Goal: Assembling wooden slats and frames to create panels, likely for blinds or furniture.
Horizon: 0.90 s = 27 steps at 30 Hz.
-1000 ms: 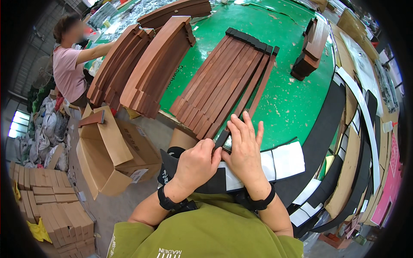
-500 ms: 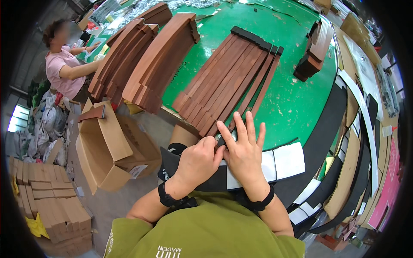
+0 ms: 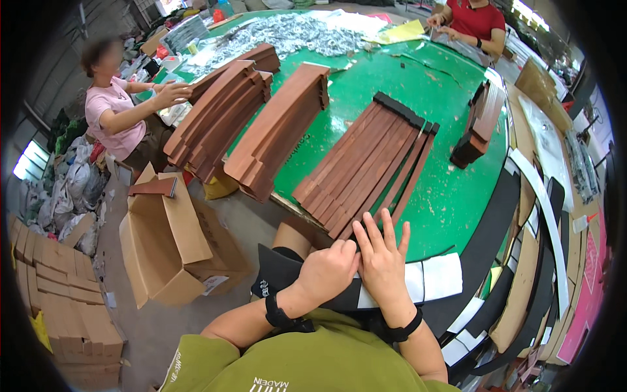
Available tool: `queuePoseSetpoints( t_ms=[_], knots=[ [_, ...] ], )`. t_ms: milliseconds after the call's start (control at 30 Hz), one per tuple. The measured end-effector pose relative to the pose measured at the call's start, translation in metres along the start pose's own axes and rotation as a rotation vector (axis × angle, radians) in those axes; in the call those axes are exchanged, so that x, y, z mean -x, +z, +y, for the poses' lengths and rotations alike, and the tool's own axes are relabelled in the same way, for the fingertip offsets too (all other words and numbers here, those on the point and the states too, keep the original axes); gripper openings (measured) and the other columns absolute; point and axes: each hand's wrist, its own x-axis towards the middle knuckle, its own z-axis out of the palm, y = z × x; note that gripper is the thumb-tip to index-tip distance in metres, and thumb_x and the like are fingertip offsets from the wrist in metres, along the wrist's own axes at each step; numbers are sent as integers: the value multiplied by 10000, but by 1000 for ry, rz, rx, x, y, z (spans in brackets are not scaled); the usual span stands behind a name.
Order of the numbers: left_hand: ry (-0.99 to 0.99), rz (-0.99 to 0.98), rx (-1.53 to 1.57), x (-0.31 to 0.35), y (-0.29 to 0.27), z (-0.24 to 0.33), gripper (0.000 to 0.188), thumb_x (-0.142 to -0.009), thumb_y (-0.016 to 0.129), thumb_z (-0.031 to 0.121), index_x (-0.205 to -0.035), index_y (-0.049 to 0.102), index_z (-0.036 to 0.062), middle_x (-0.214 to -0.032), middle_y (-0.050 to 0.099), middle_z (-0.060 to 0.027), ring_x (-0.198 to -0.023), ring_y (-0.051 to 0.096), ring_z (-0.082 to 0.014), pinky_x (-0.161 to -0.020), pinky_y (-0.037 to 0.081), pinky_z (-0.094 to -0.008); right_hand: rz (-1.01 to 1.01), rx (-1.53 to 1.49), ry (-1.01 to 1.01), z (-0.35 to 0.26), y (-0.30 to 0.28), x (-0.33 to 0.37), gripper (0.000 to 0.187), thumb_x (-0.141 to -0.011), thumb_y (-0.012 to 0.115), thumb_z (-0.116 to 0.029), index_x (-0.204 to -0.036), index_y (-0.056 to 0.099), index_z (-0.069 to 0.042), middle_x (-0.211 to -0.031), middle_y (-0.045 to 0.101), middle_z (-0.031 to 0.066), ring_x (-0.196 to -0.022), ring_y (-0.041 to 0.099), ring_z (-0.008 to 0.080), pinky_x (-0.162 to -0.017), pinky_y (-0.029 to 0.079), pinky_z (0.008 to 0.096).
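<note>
A row of reddish-brown wooden slats (image 3: 362,166) lies side by side on the green table, their far ends capped by black strips (image 3: 397,110). Two slats (image 3: 411,170) on the right are splayed slightly apart from the others. At the near ends of the slats, my left hand (image 3: 328,271) is closed in a pinch; whatever is between its fingers is hidden. Beside it my right hand (image 3: 384,264) has its fingers stretched and spread, touching near the ends of the splayed slats. White sheets (image 3: 434,276) lie under and to the right of my right hand.
Stacked curved brown slats (image 3: 281,134) stand at the left, more brown pieces (image 3: 479,124) at the right. An open cardboard box (image 3: 163,238) sits lower left. Silvery small parts (image 3: 281,39) heap at the back. One person (image 3: 121,117) is at left, another (image 3: 477,26) at far right.
The view has tilted up, so the table appears lower and the person in red comes into view. My left hand's fingers have closed tighter beside my right hand, hiding the dark bit seen before.
</note>
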Motion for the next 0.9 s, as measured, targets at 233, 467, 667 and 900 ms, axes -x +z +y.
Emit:
queuePoseSetpoints(
  t_ms=[233, 467, 667, 900],
  knots=[
    [-58, -159, 219, 13, -18, -22, 378, -879, 782, 357, -962, 599, 36, -766, 697, -112, -676, 699, -267, -596, 547, -380, -53, -99, 146, 2, -21, 4, 601, -787, 723, -138, -1370, 586, -89, -1493, 499, 117, -1493, 308, 382, -1208, 77, 649],
    [-36, -678, 494, 5, -56, -48, 317, -883, 784, 314, -1028, 673, 55, -739, 689, -83, -684, 678, -237, -645, 516, -339, 14, -353, 140, -6, -52, 4, 409, -771, 794, -107, -1169, 703, -92, -1330, 590, 140, -1311, 483, 386, -1108, 322, 573],
    [-181, -331, 792, 3, -43, -50, 196, -941, 706, 165, -1058, 651, 17, -732, 675, -80, -652, 630, -153, -622, 486, -308, -46, -476, -138, -48, -74, -1, 315, -719, 845, -110, -994, 699, -64, -1027, 661, 84, -967, 625, 304, -865, 493, 419],
    [-192, -307, 998, -3, -40, -51, 219, -991, 628, 144, -1134, 614, -22, -732, 639, -53, -674, 571, -100, -652, 468, -293, -27, -372, -46, -53, -65, 8, 451, -712, 855, -140, -1114, 669, -56, -1036, 635, 126, -958, 612, 340, -842, 497, 435]
  ],
)
